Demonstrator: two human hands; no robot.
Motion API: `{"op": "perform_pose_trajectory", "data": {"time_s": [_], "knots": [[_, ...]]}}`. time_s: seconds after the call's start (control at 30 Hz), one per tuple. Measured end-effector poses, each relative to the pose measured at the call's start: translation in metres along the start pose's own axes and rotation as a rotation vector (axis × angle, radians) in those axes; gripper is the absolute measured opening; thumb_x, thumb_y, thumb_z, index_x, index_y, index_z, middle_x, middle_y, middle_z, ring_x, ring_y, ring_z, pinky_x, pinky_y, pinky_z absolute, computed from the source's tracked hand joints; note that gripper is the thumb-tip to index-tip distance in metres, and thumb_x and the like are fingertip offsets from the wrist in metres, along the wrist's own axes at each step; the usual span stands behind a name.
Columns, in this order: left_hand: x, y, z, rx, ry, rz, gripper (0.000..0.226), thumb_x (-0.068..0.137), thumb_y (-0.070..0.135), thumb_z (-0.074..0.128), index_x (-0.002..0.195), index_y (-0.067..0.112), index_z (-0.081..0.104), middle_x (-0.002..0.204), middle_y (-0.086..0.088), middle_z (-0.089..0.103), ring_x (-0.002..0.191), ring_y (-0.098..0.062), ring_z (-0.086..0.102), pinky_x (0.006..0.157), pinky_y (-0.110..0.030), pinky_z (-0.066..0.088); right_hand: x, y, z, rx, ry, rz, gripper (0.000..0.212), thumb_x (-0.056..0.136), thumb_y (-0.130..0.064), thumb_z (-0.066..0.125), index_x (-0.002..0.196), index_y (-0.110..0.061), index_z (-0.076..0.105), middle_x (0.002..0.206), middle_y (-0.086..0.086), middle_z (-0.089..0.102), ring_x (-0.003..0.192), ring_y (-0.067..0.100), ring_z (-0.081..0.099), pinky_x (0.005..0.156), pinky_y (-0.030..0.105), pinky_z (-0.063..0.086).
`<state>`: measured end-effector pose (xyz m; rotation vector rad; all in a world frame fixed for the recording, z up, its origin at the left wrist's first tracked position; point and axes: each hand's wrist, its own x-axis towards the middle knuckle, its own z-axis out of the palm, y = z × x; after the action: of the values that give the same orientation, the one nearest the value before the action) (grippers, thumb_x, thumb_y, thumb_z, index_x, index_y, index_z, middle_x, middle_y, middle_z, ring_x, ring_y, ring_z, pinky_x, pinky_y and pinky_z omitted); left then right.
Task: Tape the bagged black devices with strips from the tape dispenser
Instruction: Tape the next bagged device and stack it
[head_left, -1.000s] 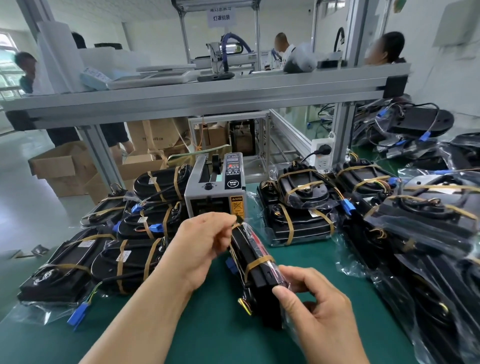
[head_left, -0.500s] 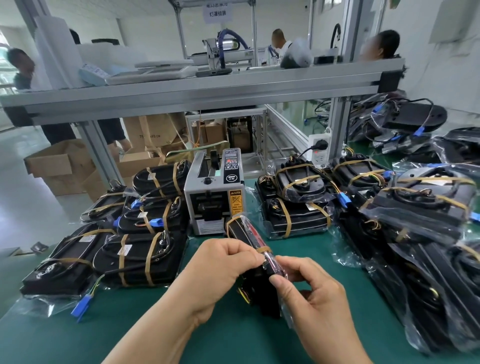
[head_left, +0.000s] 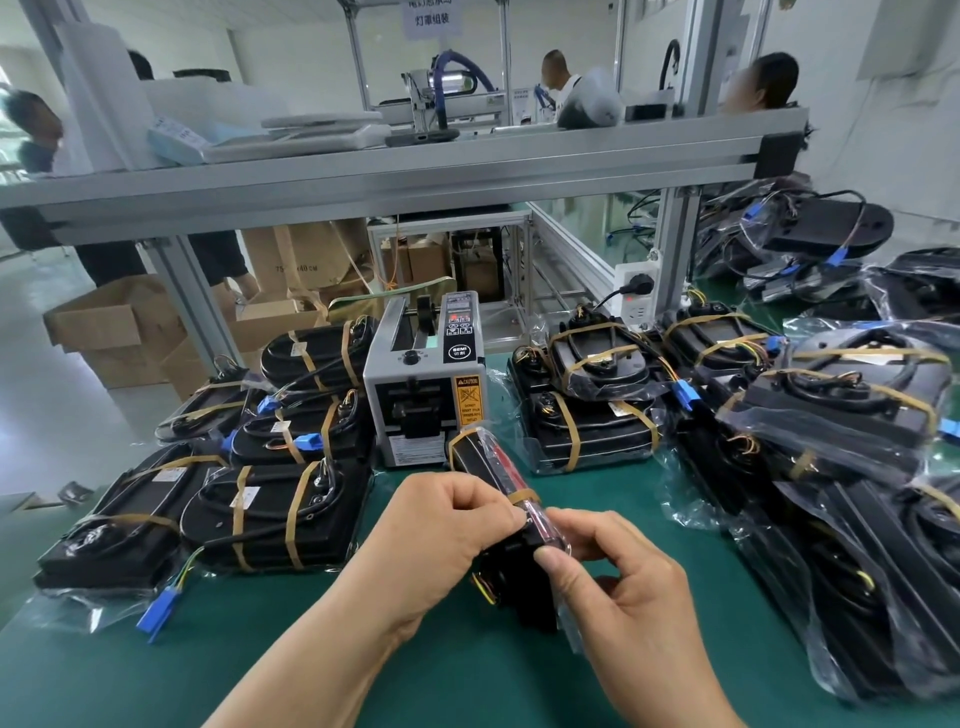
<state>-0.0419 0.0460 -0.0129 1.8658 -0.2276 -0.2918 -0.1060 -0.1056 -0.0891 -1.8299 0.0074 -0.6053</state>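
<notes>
The right hand and left hand are both pinching the bagged black device, standing edgewise on the green mat just before the tape dispenser. Slack bag film bunching under the tape strip could be leaving it creased and lifting.

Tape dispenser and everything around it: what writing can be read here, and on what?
"CAUTION": yellow label on the tape dispenser.
"SEMI": round black badge on its top.
"75 ... 40 CM": cardboard box, middle unreadable.
"灯罩组装": hanging sign, line above blurred.
Dispenser's small print and stickers on the bagged devices: too small.
</notes>
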Motion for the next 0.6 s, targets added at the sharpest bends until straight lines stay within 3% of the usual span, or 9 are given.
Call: {"op": "perform_pose_trajectory", "data": {"time_s": [0.43,0.6], "knots": [[-0.0033,-0.0053,-0.0006,0.067,0.047,0.097,0.013,0.078,0.024,0.079,0.071,0.016,0.072,0.059,0.005,0.058,0.056,-0.007,0.051,0.057,-0.017,0.045,-0.0001,-0.0020,-0.0016,0.012,-0.005,0.003,0.029,0.081,-0.015,0.080,0.097,-0.039,0.074,0.091,-0.015,0.070,0.087,0.007,0.066,0.059,0.011,0.048],[-0.0032,-0.0032,-0.0037,0.030,0.039,0.126,0.012,0.078,0.023,0.077,0.071,0.014,0.072,0.066,-0.003,0.062,0.061,-0.009,0.053,0.059,-0.016,0.045,-0.0001,-0.0044,-0.0015,0.029,-0.009,-0.001,0.029,0.081,-0.017,0.080,0.096,-0.041,0.074,0.089,-0.013,0.069,0.087,0.008,0.065,0.059,0.013,0.050]]}}
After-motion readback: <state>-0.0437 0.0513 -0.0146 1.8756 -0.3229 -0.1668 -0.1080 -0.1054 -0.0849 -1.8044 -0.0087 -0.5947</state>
